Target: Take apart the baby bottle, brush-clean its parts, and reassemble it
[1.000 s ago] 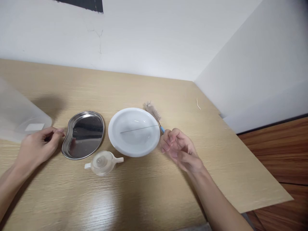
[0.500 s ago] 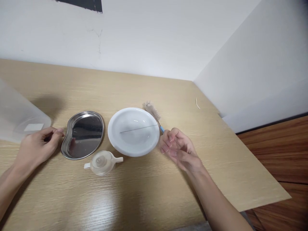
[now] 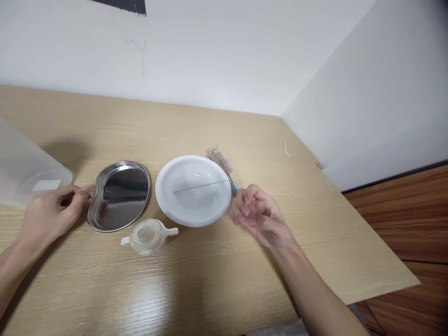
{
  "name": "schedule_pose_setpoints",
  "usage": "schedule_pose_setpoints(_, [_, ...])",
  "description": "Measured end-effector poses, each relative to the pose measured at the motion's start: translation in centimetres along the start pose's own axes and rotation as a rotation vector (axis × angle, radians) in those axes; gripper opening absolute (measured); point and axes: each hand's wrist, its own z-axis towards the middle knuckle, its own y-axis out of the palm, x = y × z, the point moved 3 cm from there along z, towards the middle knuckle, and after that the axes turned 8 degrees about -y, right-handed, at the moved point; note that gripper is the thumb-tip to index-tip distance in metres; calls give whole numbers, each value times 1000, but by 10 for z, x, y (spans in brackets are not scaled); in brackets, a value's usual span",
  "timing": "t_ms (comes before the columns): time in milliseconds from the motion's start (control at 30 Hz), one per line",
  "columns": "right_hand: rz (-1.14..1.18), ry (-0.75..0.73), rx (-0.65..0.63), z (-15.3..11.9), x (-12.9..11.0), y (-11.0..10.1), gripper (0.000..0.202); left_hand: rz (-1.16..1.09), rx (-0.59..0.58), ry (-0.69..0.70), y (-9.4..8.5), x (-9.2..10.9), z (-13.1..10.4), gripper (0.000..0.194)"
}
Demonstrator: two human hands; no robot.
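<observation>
My left hand [image 3: 52, 212] rests at the left, thumb and forefinger pressed together by the rim of a shiny metal kidney dish [image 3: 122, 198]. Whether anything is between those fingertips I cannot make out. My right hand [image 3: 259, 214] is curled, fingers bent toward the thumb, just right of a white oval bowl [image 3: 192, 212]. A thin dark needle-like rod [image 3: 199, 187] crosses above the bowl's inside. Behind the bowl lies a bristle brush [image 3: 220, 158]; its blue handle runs behind my right hand, and whether I grip it is hidden.
A small translucent feeding-cup-like pot [image 3: 149, 237] with a spout and handle stands in front of the dish and bowl. At the far left is a large frosted plastic container [image 3: 31, 163]. A short pale strip [image 3: 286, 148] lies near the table's [image 3: 332, 233] right edge; walls border the back.
The whole view has shifted slightly, moving the things a little left in the picture. Both hands keep nearly the same pose and place beside the dish and bowl.
</observation>
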Motion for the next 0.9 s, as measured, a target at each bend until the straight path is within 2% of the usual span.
schedule_pose_setpoints(300, [-3, -10, -38, -1, 0, -1, 23, -43, 156, 36, 4, -11, 1, 38])
schedule_pose_setpoints(400, [-12, -23, -60, -1, 0, 0, 21, -63, 162, 30, 5, -12, 1, 34])
schedule_pose_setpoints(900, [-62, -55, -90, -3, 2, -1, 18, -60, 163, 41, 3, -13, 2, 36])
